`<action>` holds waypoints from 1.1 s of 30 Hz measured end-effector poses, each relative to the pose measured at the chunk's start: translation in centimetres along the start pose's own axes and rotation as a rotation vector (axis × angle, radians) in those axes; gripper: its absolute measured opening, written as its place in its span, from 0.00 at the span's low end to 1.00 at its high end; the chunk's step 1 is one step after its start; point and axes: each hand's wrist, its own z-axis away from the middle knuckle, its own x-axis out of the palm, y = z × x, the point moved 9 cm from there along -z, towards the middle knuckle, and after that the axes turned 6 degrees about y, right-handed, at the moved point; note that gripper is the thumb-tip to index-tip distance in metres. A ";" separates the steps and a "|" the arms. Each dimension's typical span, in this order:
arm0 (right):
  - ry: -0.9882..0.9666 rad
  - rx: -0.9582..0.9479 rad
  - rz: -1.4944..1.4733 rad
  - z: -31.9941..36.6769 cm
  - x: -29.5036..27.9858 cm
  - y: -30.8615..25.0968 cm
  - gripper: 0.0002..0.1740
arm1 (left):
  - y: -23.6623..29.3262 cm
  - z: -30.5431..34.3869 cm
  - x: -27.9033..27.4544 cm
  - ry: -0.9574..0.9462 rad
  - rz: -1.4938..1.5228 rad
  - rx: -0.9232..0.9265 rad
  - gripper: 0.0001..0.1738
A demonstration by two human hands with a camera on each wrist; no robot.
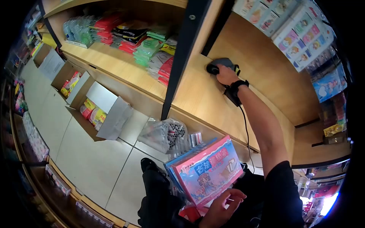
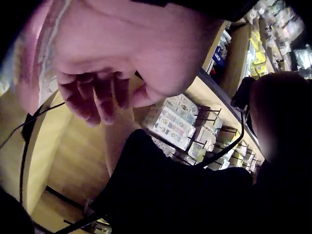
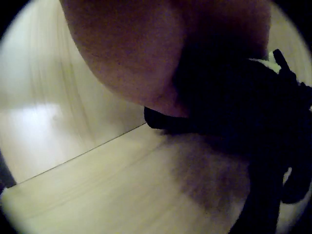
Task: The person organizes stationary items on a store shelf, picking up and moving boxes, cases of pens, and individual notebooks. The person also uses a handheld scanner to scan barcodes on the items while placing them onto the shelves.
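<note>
My right hand (image 1: pixel 228 76) reaches onto the wooden shelf at upper right in the head view. It grips a dark grey and black object (image 1: pixel 220 62) with a rounded black end and a yellow-green edge; I cannot tell what kind of thing it is. In the right wrist view this object (image 3: pixel 219 97) is a black shape close over the shelf, partly hidden by the hand. My left hand (image 1: pixel 222 209), its fingers loosely bent with nothing in them, is beside the lower edge of a pink boxed set (image 1: pixel 209 171) with a cartoon girl on its cover.
Packets (image 1: pixel 142 41) fill the neighbouring shelf behind a black post (image 1: pixel 184 57). Open cartons (image 1: pixel 118 117) and a clear bag (image 1: pixel 157 133) stand on the tiled floor. Hanging packs (image 1: pixel 300 41) line the upper right. A black cable (image 1: pixel 246 129) trails from the right wrist.
</note>
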 end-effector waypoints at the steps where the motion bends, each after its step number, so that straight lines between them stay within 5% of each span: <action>1: 0.001 -0.034 -0.012 -0.8 0.4 -1.1 0.25 | 0.4 0.1 -0.2 0.025 0.045 0.048 0.11; 11: -0.049 -0.190 0.110 -2.5 2.5 -5.1 0.30 | 1.0 0.1 -0.3 0.065 0.072 0.029 0.11; 24: -0.091 -0.457 0.208 12.9 4.1 -15.6 0.24 | -0.1 -0.2 0.9 -0.096 0.048 0.043 0.10; 33: -0.024 -0.608 0.214 15.3 3.7 -14.4 0.27 | 0.5 -0.6 1.1 -0.095 -0.051 0.122 0.09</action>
